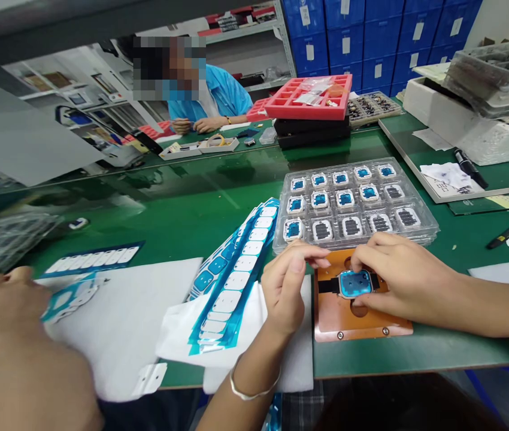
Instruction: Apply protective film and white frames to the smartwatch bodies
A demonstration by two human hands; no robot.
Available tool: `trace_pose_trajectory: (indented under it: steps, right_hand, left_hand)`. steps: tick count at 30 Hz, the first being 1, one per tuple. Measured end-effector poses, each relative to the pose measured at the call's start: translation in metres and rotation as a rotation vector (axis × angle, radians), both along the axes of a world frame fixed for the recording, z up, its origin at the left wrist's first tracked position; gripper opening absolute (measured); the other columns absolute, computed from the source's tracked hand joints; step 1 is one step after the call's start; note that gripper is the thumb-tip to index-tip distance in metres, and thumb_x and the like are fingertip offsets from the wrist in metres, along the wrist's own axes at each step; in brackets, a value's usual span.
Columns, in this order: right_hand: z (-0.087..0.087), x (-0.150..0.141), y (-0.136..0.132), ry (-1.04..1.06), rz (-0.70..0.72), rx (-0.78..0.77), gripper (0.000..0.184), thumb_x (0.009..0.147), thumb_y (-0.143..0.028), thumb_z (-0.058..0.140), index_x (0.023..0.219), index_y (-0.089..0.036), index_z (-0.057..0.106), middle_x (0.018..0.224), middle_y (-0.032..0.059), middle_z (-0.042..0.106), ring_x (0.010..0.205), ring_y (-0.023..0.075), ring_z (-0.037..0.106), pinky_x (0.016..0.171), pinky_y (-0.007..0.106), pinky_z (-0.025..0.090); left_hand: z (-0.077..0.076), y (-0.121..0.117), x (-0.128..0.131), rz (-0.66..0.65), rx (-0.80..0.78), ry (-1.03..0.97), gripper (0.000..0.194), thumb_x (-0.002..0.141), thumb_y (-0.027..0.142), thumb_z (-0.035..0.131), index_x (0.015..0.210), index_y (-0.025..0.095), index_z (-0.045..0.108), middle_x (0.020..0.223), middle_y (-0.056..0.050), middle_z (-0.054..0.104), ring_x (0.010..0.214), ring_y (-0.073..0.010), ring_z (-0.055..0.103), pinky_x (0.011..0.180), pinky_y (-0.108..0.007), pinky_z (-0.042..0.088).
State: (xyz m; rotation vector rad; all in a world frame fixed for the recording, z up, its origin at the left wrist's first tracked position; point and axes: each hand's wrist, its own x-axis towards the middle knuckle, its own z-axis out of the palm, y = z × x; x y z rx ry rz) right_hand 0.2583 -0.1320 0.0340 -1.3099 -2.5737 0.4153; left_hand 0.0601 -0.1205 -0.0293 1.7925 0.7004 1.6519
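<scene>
Green table (218,197) carries a clear tray (353,203) of blue-filmed modules and strips of white-and-blue labels (236,281). On an orange fixture (362,323), just below the tray, a watch module (356,283) is seated with its blue face upward. Its upper edge is pressed by the fingers of the right hand (402,275), while the left hand (288,287) is held curled just beside it, nothing pinched. A separate hand (7,317) is laid at the lower left, near a white foam sheet (120,323).

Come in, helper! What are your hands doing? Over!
Right hand on blue module in orange jig. Left hand at jig's edge. Plastic tray just behind.
</scene>
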Motion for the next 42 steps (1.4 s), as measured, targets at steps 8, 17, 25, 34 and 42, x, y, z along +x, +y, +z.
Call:
trace_pose_trajectory:
  steps: [8,17,25,34,42]
  right_hand:
    - [0.007,0.012,-0.010,0.594,0.132,0.060,0.025,0.082,-0.024,0.076,0.094,-0.019,0.056,0.077,-0.0027,0.066,0.060,0.0111,0.060,0.055,0.025,0.049]
    - [0.012,0.014,-0.022,0.725,0.185,0.090,0.032,0.079,-0.021,0.081,0.098,-0.023,0.056,0.096,-0.0016,0.072,0.065,0.0101,0.067,0.058,0.021,0.057]
    - [0.012,0.012,-0.022,0.727,0.204,0.098,0.028,0.081,-0.021,0.079,0.097,-0.022,0.057,0.095,-0.0011,0.073,0.059,0.0087,0.065,0.056,0.021,0.055]
    - [0.015,0.013,-0.025,0.682,0.192,0.118,0.023,0.085,-0.027,0.075,0.100,-0.023,0.058,0.090,0.0010,0.074,0.061,0.0124,0.066,0.057,0.026,0.057]
    - [0.005,0.006,-0.011,0.511,0.323,0.637,0.014,0.091,-0.023,0.070,0.098,-0.020,0.058,0.095,0.0093,0.076,0.090,0.0200,0.073,0.079,0.032,0.064]
  left_hand:
    - [0.005,0.001,0.001,-0.063,0.248,0.068,0.049,0.084,0.054,0.068,0.118,0.019,0.066,0.099,-0.007,0.066,0.090,-0.0187,0.060,0.077,-0.032,0.050]
    - [0.009,0.000,0.006,-0.113,0.312,0.073,0.046,0.084,0.054,0.069,0.110,0.016,0.068,0.085,-0.004,0.064,0.075,-0.0153,0.059,0.065,-0.030,0.047]
    - [0.007,-0.001,0.005,-0.130,0.297,0.066,0.048,0.084,0.056,0.068,0.110,0.016,0.068,0.086,-0.004,0.065,0.075,-0.0150,0.059,0.065,-0.031,0.046]
    - [0.009,-0.004,0.006,-0.124,0.239,0.051,0.048,0.080,0.060,0.069,0.104,0.019,0.069,0.082,-0.004,0.066,0.072,-0.0158,0.059,0.064,-0.031,0.047]
    - [0.013,-0.009,0.005,-0.335,-0.221,-0.118,0.035,0.071,0.049,0.083,0.091,0.022,0.073,0.099,-0.009,0.072,0.092,-0.0217,0.070,0.079,-0.034,0.059]
